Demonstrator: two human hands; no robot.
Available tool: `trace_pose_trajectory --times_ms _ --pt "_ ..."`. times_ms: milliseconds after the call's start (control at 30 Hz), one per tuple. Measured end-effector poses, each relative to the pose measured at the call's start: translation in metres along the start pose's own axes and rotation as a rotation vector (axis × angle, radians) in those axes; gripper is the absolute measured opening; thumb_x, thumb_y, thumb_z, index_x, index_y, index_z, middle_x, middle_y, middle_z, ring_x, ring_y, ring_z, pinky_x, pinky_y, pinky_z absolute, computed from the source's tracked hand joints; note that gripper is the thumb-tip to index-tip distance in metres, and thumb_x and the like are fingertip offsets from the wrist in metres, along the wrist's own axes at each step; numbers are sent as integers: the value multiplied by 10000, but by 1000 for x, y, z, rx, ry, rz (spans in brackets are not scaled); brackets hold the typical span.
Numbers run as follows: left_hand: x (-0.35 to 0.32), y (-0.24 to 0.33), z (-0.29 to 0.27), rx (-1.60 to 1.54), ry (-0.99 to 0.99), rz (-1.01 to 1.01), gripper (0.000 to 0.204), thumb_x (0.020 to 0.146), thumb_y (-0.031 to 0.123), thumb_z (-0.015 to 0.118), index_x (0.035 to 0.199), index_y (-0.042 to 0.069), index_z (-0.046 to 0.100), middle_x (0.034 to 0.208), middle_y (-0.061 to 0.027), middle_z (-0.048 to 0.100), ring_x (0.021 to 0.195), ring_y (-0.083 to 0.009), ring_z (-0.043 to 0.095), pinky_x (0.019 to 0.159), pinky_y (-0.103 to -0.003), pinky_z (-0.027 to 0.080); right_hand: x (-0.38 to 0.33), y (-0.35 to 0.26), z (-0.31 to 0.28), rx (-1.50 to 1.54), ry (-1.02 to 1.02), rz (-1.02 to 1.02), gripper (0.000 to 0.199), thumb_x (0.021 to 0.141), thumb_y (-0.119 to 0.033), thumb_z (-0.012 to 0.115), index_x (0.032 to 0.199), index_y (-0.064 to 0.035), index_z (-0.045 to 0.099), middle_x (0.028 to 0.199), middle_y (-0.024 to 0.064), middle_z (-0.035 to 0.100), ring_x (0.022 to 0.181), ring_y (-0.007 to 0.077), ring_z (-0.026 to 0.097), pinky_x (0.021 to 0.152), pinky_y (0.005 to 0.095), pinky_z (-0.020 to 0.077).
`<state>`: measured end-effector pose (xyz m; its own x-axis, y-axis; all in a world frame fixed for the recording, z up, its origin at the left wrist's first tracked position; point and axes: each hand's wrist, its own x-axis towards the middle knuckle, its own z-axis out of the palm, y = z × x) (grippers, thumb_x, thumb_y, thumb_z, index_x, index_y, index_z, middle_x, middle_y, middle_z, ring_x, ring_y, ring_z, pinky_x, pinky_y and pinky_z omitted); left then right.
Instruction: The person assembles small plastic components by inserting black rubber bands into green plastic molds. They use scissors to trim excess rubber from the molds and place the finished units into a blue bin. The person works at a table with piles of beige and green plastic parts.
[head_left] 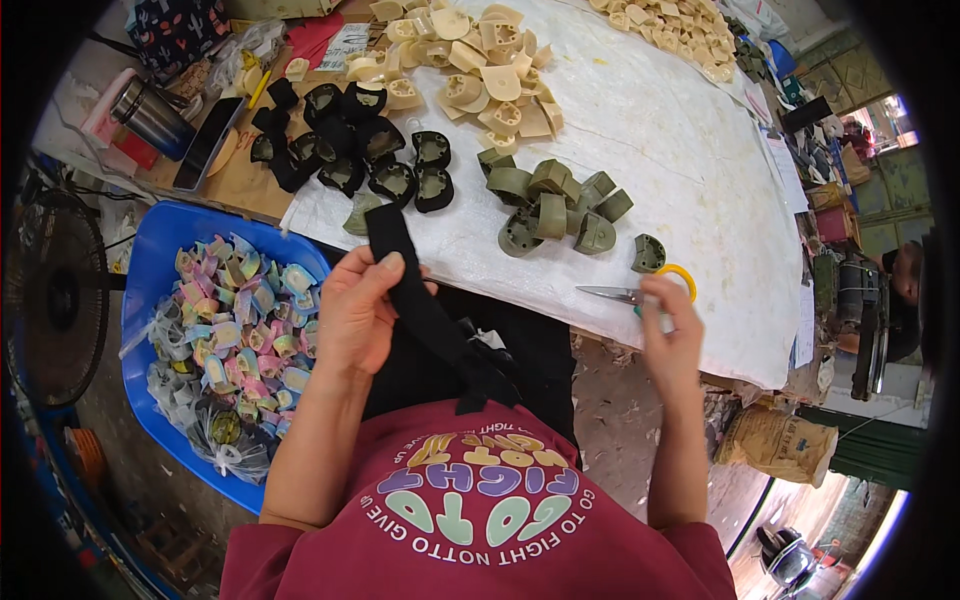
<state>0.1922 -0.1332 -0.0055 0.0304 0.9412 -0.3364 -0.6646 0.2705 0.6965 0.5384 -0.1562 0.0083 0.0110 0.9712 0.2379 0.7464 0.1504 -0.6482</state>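
Observation:
My left hand (358,310) pinches a long black strap (420,305) that runs from the table's edge down toward my lap. My right hand (670,335) grips yellow-handled scissors (640,292), blades pointing left over the white sheet (680,170). Between and beyond the hands lie olive-green moulded pieces (555,205), with one more olive piece (647,253) just above the scissors. A flat olive piece (360,215) lies near the strap's top end.
Black moulded pieces (350,150) and cream ones (470,70) are heaped farther back, with more cream pieces (670,25) at the far right. A blue tub (150,290) of pastel pieces stands at my left. A metal cup (150,115), a phone (207,142) and a fan (55,300) lie left.

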Motion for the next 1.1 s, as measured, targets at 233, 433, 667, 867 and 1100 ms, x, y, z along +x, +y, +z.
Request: trace_pose_trajectory --times_ms 233,433,667,867,1100 --pt "-12 12 -16 59 87 -31 137 893 84 636 1006 22 588 860 -103 661 773 -181 668 740 -368 589 4 42 -30 -472 -124 -131 429 683 114 518 1086 1 613 1137 171 592 1028 355 555 903 402 458" --pt "-20 2 -12 80 109 -114 156 902 113 631 1022 30 575 834 -99 647 703 -198 658 704 -355 586 19 33 -50 -484 -321 -151 451 668 86 529 1107 -4 585 1067 166 587 1005 357 545 868 420 460" --pt "-28 -9 -3 173 92 -180 132 891 108 649 975 13 613 856 -103 664 717 -188 668 688 -362 591 2 1 -77 -313 -625 211 314 722 -83 707 1006 -5 598 763 106 579 695 217 554 666 341 478" --pt "-34 -8 0 241 -18 -161 151 888 98 650 1001 4 615 835 -100 680 705 -178 673 684 -332 587 -12 -56 -23 400 -789 462 466 699 -183 840 1044 4 588 751 2 560 698 81 499 636 244 432" --pt "-49 5 -11 219 -35 -85 130 877 61 655 982 -2 611 860 -110 689 743 -185 685 675 -307 577 31 -102 12 104 -1006 211 767 609 -363 882 1180 8 530 935 123 606 841 211 599 771 313 491"
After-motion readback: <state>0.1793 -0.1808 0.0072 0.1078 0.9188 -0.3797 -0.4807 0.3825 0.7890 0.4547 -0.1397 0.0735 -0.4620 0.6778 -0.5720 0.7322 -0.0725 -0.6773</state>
